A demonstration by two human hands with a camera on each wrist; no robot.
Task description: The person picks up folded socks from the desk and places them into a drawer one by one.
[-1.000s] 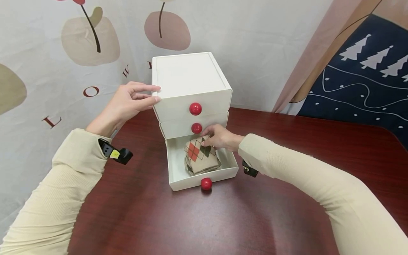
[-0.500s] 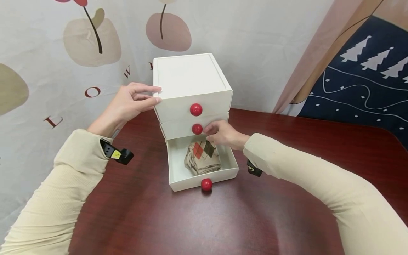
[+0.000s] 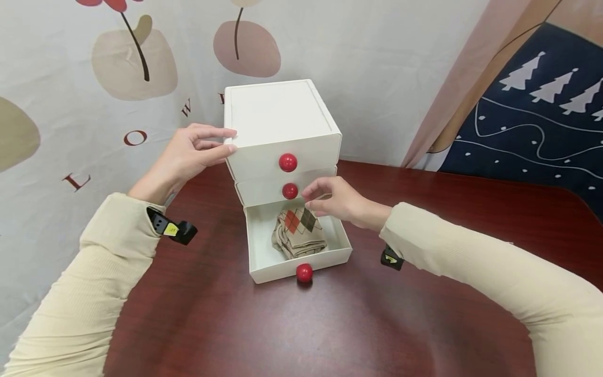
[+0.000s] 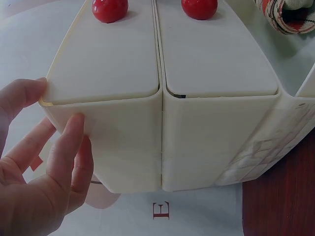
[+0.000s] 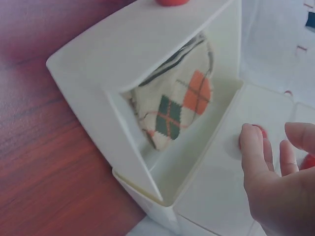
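A white drawer unit (image 3: 282, 112) with red ball knobs stands on the table. Its bottom drawer (image 3: 275, 274) is pulled out, and a folded pair of beige argyle socks (image 3: 303, 238) lies inside, with orange and dark green diamonds. My left hand (image 3: 186, 152) touches the unit's upper left front corner with fairly straight fingers; in the left wrist view its fingertips (image 4: 76, 120) rest against the side wall. My right hand (image 3: 344, 201) hovers above the drawer's right side, near the middle knob (image 3: 290, 191). Its fingers are loosely bent and hold nothing.
The dark red-brown table (image 3: 301, 330) extends around the unit. A pale printed cloth (image 3: 377, 68) hangs behind it, with a navy cloth (image 3: 532, 131) with white trees at the right. The two upper drawers are closed.
My right hand has let go of the socks and moved up and to the right. The socks have settled in the drawer. My left hand stays at the corner.
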